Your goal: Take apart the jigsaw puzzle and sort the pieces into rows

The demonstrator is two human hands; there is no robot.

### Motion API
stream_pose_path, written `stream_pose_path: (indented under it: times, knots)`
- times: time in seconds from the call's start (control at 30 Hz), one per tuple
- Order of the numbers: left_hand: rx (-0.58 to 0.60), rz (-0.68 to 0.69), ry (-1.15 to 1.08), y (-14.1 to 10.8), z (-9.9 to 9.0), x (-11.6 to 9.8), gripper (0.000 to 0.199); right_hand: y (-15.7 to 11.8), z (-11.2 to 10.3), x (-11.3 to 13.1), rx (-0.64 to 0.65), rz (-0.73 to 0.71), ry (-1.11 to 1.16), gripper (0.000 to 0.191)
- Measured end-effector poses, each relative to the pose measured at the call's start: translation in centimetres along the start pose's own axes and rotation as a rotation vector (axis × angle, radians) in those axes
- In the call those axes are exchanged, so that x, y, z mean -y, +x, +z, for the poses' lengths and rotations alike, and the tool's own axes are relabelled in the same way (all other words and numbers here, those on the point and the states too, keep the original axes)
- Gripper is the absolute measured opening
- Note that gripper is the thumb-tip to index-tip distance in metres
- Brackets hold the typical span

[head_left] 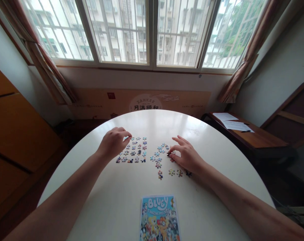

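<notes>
Head view: two hands (114, 140) (188, 154) among twenty-plus puzzle pieces (133, 153).

This looks like a room in a home: curtains (45, 67) gathered beside a wide window (152, 36), multi-storey buildings (130, 20) outside behind bars (177, 34), a wooden cabinet (13, 130) at left, and a round white surface (109, 204) near the window.

The left hand (114, 142) and right hand (188, 155) are bare, on bare, tapering forearms (75, 185).
</notes>
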State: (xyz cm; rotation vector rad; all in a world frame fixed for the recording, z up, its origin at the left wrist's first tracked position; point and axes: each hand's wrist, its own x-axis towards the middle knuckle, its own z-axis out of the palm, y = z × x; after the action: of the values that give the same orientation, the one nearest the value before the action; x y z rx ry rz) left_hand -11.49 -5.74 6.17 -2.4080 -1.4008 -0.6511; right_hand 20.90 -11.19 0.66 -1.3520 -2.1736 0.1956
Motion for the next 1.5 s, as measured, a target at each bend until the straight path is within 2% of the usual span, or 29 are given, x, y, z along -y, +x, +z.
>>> stream_pose_path:
  times: [0.13,0.3,0.4,0.47,0.53,0.67,0.77,0.87,1.0,1.13,1.27,1.4,1.5]
  knots:
    - [0.007,-0.067,0.036,-0.1,-0.1,1.0,0.027,0.1,-1.6,-0.1,-0.041,0.071,0.235,0.008]
    - [0.037,-0.174,0.071,-0.4,0.2,2.7,0.028,-0.1,-4.3,-1.3,-0.264,0.234,0.701,0.027]
    - [0.115,-0.248,0.076,-0.6,0.7,3.8,0.029,-0.2,-4.8,-1.7,-0.403,0.325,0.816,0.029]
    - [0.153,-0.288,0.075,-0.7,1.0,4.4,0.029,-0.2,-4.7,-1.9,-0.427,0.350,0.849,0.029]
    - [0.152,-0.317,0.077,-0.8,1.2,4.8,0.029,-0.2,-4.4,-2.0,-0.410,0.363,0.852,0.032]
    - [0.056,-0.323,0.085,-0.7,1.0,4.5,0.027,-0.3,-3.8,-2.1,-0.355,0.347,0.800,0.047]
    - [0.007,-0.304,0.086,-0.6,0.7,3.9,0.027,-0.5,-3.7,-2.0,-0.328,0.309,0.725,0.042]
    - [0.051,-0.308,0.092,-0.6,0.7,4.1,0.027,-0.6,-3.5,-1.6,-0.305,0.284,0.664,0.033]
    - [0.155,-0.346,0.081,-1.1,1.5,5.4,0.029,-0.6,-3.2,-1.4,-0.292,0.226,0.636,0.028]
    - [0.192,-0.392,0.055,-1.6,2.2,6.4,0.033,-0.7,-2.7,-1.9,-0.286,0.215,0.641,0.029]
    - [0.226,-0.409,-0.001,-1.8,2.3,6.3,0.036,-1.1,-2.3,-2.1,-0.238,0.192,0.614,0.030]
    - [0.211,-0.343,-0.131,-1.8,2.4,5.8,0.041,-1.2,-2.1,-0.9,-0.228,0.176,0.528,0.026]
    - [0.253,-0.303,-0.174,-1.8,2.5,5.5,0.042,-0.7,-2.2,0.9,-0.196,0.127,0.439,0.023]
